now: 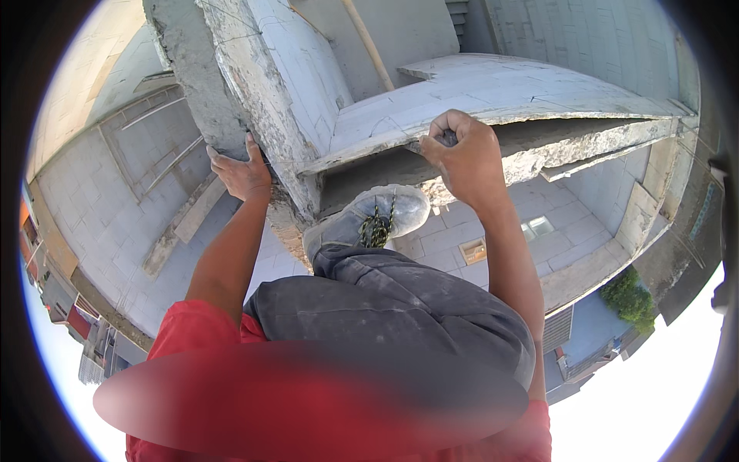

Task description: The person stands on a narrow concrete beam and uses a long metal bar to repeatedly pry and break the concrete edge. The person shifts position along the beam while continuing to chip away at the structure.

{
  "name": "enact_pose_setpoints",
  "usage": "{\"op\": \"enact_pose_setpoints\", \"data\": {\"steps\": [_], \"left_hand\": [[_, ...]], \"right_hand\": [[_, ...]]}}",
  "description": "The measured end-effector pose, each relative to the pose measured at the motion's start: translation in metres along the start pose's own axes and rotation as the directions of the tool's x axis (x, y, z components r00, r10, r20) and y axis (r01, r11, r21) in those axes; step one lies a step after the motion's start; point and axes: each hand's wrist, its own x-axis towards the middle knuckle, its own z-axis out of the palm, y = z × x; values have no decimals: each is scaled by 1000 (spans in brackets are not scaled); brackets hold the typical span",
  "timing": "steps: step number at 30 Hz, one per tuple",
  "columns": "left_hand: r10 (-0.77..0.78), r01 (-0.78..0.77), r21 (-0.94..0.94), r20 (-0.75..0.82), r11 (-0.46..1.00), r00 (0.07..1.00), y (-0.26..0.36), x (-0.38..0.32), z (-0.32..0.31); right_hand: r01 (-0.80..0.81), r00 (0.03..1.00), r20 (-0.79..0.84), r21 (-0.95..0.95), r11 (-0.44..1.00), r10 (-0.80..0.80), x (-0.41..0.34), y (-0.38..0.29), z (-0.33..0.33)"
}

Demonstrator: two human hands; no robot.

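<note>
My left hand [242,173] is spread against the rough grey concrete beam [202,75], with the thumb and fingers apart. In my right hand [467,161] is a dark grey, rounded piece, perhaps a tool's handle [447,137]; my curled fingers hide most of it. This hand is over the lip of a pale block wall [398,118], where a thin flat edge shows beside the fingers. A dusty boot [381,213] with black-and-yellow laces is below, between my hands, close to a long dark gap [375,170] along the wall.
A wooden pole [369,43] leans behind the wall. Thin wires [389,122] stick out of its edge. Boards [185,225] are at the left, far below. A rough concrete ledge [577,147] runs right, with a deep drop beside it to block-walled rooms [554,213].
</note>
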Motion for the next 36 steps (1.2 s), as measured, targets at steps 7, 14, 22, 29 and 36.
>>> {"op": "enact_pose_setpoints", "data": {"steps": [7,14,22,29,36], "left_hand": [[13,-14,-61,-18,998,1000,9,3,-3],[29,-32,-83,-40,996,999,4,2,-1],[18,-21,-143,-17,989,1000,3,5,1],[34,-38,-107,-43,994,998,1,4,2],[15,-18,-90,-34,996,999,3,5,-2]], "right_hand": [[-77,977,-186,138,987,102,-68,29,-16],[-70,981,-163,186,980,101,-87,-7,-41],[-15,996,-91,104,995,24,-84,18,-13],[-13,989,-143,127,992,31,-101,9,-27],[120,969,-234,150,981,-82,-123,-8,-52]]}}
